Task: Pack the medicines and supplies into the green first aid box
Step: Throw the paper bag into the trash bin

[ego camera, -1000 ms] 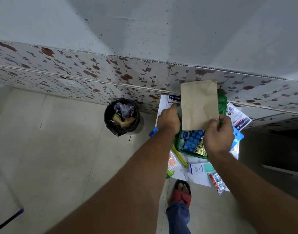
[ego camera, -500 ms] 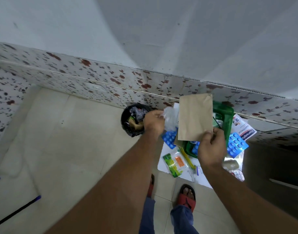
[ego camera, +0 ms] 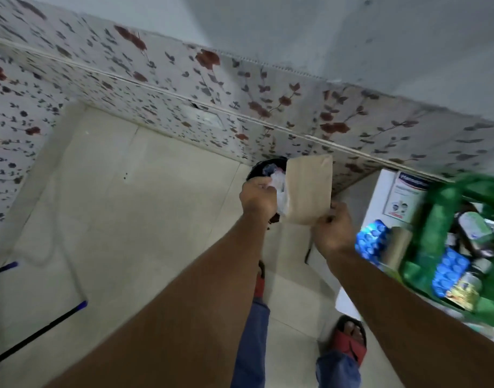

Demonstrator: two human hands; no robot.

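My right hand (ego camera: 331, 229) pinches the lower corner of a flat brown paper envelope (ego camera: 308, 189), held upright over the black waste bin (ego camera: 264, 167). My left hand (ego camera: 257, 196) grips a crumpled clear plastic wrapper (ego camera: 279, 189) right above the same bin. The green first aid box (ego camera: 447, 217) stands open at the right on a white surface, blurred, with blue blister packs (ego camera: 448, 271) and small bottles inside. Another blue blister pack (ego camera: 370, 242) and a plaster box (ego camera: 406, 194) lie beside it.
Floral wall tiles run behind the bin. A dark rod with a blue tip (ego camera: 38, 331) lies on the pale floor tiles at the left. My feet in red sandals (ego camera: 349, 343) stand below my arms.
Both hands swung left from over the green box to over the waste bin. My left hand picked up the plastic wrapper. The view turned left, pushing the box to the right edge.
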